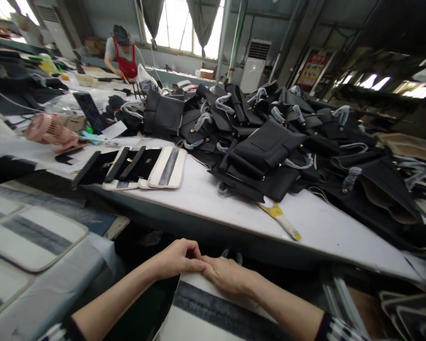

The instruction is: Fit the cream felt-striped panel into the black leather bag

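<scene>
A cream panel with a broad dark stripe (220, 310) lies low in front of me, cut off by the bottom of the view. At its far edge my left hand (181, 258) is closed, thumb and fingertips pinching at the upper corner. Right beside it, my right hand (229, 274) has its fingers pressed together on the same edge, and the fingertips of both hands meet. What lies between the fingertips is hidden. Just beyond the hands, clear plastic-wrapped loops (232, 255) show under the table edge.
On the white table (213, 189) lie black bags (266, 147) in a heap, a yellow-and-white strip (282, 220), and a row of striped panels (168, 168). A pink fan (51, 130) stands left. More cream panels (39, 232) lie nearer left. A person in a red apron (128, 61) works behind.
</scene>
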{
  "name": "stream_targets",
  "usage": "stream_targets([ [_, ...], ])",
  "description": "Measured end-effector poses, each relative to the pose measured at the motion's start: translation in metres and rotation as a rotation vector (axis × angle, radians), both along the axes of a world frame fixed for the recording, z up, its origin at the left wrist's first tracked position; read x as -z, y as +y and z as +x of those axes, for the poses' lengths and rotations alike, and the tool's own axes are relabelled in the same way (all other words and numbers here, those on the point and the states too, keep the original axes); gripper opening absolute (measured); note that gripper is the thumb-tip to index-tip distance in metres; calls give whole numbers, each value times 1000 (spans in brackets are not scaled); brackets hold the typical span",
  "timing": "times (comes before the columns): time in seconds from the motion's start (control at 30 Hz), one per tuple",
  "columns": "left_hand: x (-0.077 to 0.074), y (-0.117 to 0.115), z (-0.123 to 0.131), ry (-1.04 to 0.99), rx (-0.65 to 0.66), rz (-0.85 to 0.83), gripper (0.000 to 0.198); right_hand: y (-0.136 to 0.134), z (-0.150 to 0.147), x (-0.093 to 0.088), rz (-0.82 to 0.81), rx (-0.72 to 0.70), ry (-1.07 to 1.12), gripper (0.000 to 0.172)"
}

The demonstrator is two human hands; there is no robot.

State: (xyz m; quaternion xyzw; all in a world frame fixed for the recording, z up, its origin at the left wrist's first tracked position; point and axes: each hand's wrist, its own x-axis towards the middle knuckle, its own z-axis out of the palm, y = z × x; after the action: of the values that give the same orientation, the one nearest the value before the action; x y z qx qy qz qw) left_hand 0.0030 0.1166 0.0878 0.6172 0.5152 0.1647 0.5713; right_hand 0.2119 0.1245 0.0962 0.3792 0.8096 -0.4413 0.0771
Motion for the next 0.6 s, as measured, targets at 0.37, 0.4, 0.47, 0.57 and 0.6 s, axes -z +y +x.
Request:
stream_targets([
  [0.37,-8,42,26,274,295,-103,23,-10,89,-15,-190,52,-27,55],
  [0.4,-8,45,27,284,318,-121,24,-11,99,-16,-194,66,-55,54],
  [0.47,-7,50,28,299,349,-163,24,-15,118,-16,-196,101,-95,53],
  [0.57,-1,54,25,309,372,-226,30,-19,144,-17,-229,135,-81,51],
  [0.6,0,55,24,307,380,-241,32,-19,149,-17,-251,146,-64,51],
])
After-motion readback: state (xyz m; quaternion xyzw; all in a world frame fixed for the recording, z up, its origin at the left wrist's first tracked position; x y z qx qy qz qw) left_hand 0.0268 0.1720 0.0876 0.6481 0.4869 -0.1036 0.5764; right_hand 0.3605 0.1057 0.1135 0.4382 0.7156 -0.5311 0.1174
